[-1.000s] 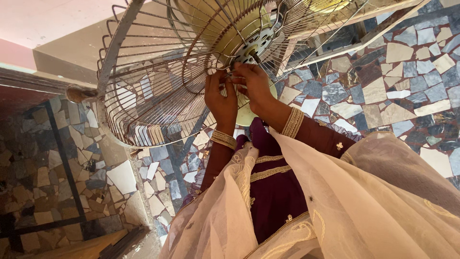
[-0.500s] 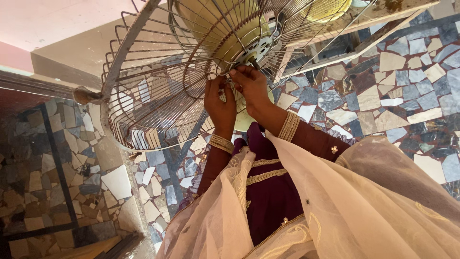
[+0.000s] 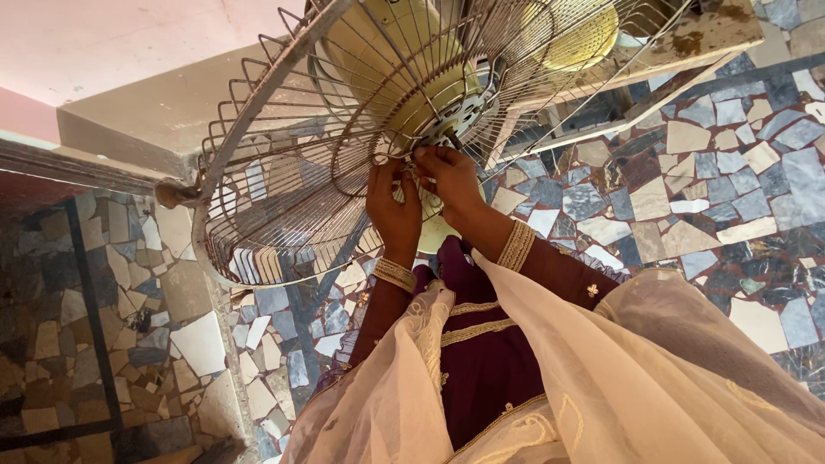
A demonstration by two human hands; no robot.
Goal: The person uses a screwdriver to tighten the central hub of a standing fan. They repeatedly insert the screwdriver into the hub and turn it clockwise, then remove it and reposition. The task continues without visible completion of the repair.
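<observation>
At the far left, a dark strip (image 3: 90, 326) is running across the broken-tile mosaic floor (image 3: 705, 172), and a pale ledge (image 3: 120, 129) is sitting above it. Moving right, the rusty wire fan guard (image 3: 284, 172) is filling the upper middle of the view, its rim curving down on the left and its spokes converging on a centre ring.

Your left hand (image 3: 394, 210) is reaching up to that centre ring from below. Its fingers are curled together and bearing on the wires; whether they are pinching a small part cannot be told. A gold-banded maroon cuff (image 3: 395, 275) is sitting at the wrist.

Just to the right, your right hand (image 3: 449, 176) is touching the left hand, its fingertips bunched together at the guard's hub, directly under the cream motor housing (image 3: 404, 60). What the fingertips are gripping is hidden.

Behind the guard to the right, a yellow round part (image 3: 584, 39) is showing through the wires. A cream embroidered shawl (image 3: 653, 378) is draping over your right arm at lower right.
</observation>
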